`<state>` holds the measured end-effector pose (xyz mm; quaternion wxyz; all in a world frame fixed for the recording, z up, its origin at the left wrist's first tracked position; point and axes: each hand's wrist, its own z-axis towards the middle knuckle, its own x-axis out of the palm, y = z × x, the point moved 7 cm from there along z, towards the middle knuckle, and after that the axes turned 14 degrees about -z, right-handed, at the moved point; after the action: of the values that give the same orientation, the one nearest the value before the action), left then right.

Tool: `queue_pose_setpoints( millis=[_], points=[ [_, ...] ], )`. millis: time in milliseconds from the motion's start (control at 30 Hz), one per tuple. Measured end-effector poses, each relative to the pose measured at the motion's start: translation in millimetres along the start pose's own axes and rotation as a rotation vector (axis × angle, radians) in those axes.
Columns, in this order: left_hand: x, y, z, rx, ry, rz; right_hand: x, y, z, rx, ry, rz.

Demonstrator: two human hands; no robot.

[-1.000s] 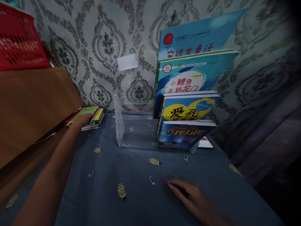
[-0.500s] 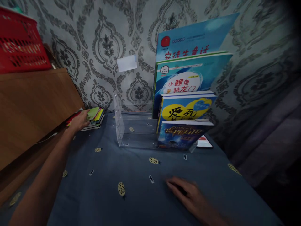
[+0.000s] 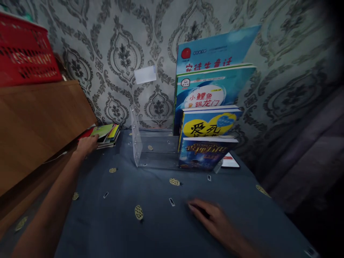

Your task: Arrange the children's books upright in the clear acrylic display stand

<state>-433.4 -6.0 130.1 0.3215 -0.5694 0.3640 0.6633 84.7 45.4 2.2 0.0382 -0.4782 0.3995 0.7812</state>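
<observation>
At the far left of the table, head view: a stack of books (image 3: 103, 134) lies flat against the wooden cabinet (image 3: 40, 122), its top cover green.
Left hand: the left hand (image 3: 87, 145) reaches to the near edge of the stack and touches its front corner; whether the fingers grip a book cannot be told, as they are blurred and partly hidden.
Right hand: the right hand (image 3: 212, 218) rests palm down on the blue tablecloth (image 3: 150, 229), fingers loosely spread, holding nothing, well apart from the stack.
Stack against the hands: it sits just beyond the left hand and far across the cloth from the right hand.
Rack: a clear acrylic rack (image 3: 146, 147) stands between the stack and the upright books (image 3: 209, 118), near the wall; its left part holds nothing.
Upright books: four stand in stepped rows in the rack's right part, tallest at the back, covers facing out.
Behind: patterned wallpaper (image 3: 120, 53) with a small white card (image 3: 145, 74) stuck on it.
Upper left: a red basket (image 3: 24, 53) sits on the cabinet.
Beside the rack, right: a flat device with a lit screen (image 3: 231, 161) lies on the cloth.
</observation>
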Motion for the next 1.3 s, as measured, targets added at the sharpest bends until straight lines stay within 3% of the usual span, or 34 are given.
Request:
queue_pose_setpoints(
  millis=[133, 400, 933, 1133, 1300],
  points=[
    [-7, 2, -11, -0.031, -0.110, 0.078, -2, 4, 0, -0.016, 0.012, -0.001],
    [28, -7, -9, -0.047, -0.042, -0.042, 0, 4, 1, 0.005, 0.044, -0.028],
    [63, -37, -54, -0.158, -0.288, 0.010, 1, 6, 1, -0.034, 0.046, -0.018],
    [77, -46, -76, -0.192, -0.291, 0.021, -1, 8, 1, -0.041, 0.051, -0.017],
    [76, -50, -91, -0.199, -0.210, 0.028, -2, 10, 0, -0.049, 0.058, -0.011]
  ],
)
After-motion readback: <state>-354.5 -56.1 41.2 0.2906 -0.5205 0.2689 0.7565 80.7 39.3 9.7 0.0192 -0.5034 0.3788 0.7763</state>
